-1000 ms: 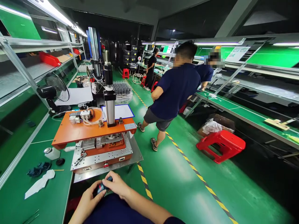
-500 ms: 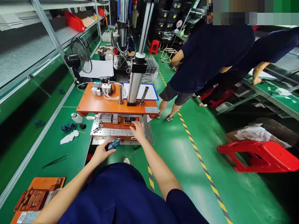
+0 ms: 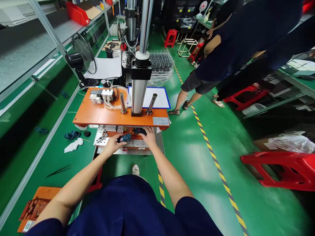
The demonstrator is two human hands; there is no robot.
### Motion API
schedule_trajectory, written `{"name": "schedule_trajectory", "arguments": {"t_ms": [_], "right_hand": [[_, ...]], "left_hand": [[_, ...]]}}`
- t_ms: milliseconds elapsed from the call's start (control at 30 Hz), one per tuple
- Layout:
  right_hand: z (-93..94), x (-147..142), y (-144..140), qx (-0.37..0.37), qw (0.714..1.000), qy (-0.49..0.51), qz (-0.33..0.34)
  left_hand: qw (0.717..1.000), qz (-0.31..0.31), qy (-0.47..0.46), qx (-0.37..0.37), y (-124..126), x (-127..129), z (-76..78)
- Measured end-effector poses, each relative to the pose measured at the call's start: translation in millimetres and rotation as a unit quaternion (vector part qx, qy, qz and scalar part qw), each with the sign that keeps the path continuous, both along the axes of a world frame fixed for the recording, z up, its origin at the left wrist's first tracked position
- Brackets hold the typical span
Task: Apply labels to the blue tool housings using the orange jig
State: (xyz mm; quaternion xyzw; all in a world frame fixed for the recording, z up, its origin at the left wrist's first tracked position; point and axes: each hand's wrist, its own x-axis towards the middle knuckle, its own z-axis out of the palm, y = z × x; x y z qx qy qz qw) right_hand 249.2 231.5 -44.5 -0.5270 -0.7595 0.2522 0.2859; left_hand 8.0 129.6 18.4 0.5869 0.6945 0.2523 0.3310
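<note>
My left hand is closed around a small dark-blue tool housing with a reddish mark, held just over the front of the press fixture. My right hand reaches under the orange top plate. Its fingers are closed on a second dark-blue housing at the fixture's seat; the plate's edge and the fingers partly hide it. A pneumatic cylinder rises from the orange plate between two steel posts.
On the green bench at left lie blue parts, a black round cap, a white cloth, tweezers and an orange-brown fixture. A fan stands behind. Co-workers stand right, near a red stool.
My left hand has moved up and forward with its housing, to the fixture. My right hand has closed on the housing at the seat. The view has shifted, and a co-worker appears farther right.
</note>
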Motion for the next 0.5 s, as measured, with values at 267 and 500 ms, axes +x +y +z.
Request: {"name": "schedule_trajectory", "arguments": {"t_ms": [267,500], "right_hand": [[-36.1,70.3,-114.0,-0.002,0.976,0.137,-0.168],[-60.3,105.3,-103.9,-0.084,0.946,0.196,-0.245]], "left_hand": [[0.991,-0.092,0.100,-0.015,102.6,48.8,-25.3],[0.989,-0.080,0.128,-0.006,102.5,60.7,-49.3]]}}
